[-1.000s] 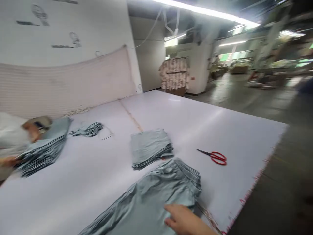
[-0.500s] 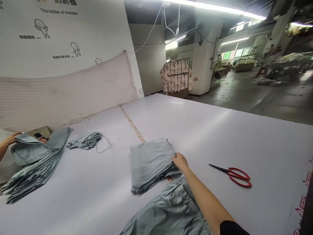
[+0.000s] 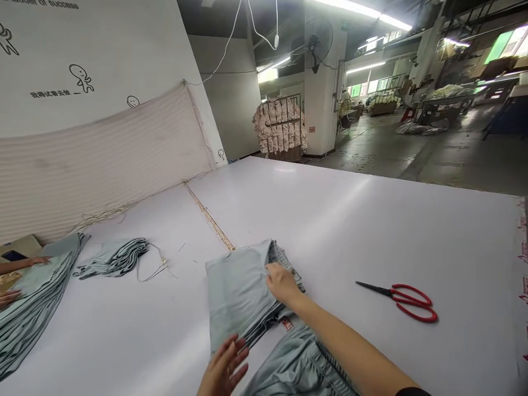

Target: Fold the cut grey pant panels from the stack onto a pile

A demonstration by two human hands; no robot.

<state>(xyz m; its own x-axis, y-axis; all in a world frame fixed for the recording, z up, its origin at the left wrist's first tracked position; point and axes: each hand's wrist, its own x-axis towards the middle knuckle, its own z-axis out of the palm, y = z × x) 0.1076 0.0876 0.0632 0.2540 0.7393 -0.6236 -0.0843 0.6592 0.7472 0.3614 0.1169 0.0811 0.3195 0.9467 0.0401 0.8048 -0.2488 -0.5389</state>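
A stack of folded grey-green pants (image 3: 237, 291) lies on the white table in front of me. My right hand (image 3: 282, 283) is closed on the top pair, pulling its upper layer back so that the gathered elastic waistband (image 3: 284, 258) shows at the right edge. Just below the stack, my left hand (image 3: 226, 366) is open, fingers spread, close to the near left corner. Another pair of pants (image 3: 295, 366) with a gathered waist lies at the bottom, partly under my right forearm. A small red label (image 3: 287, 324) shows between the two.
Red-handled scissors (image 3: 402, 300) lie on the right of the table (image 3: 412, 236). To the left are a bundle of cut fabric pieces (image 3: 117, 257) and a larger pile (image 3: 41, 302), where another person's hands (image 3: 25, 267) rest. A loaded cart (image 3: 282, 129) stands beyond.
My left hand has come into view from below. My right hand has moved left over the stack, and the waistband is now exposed. The view has turned right.
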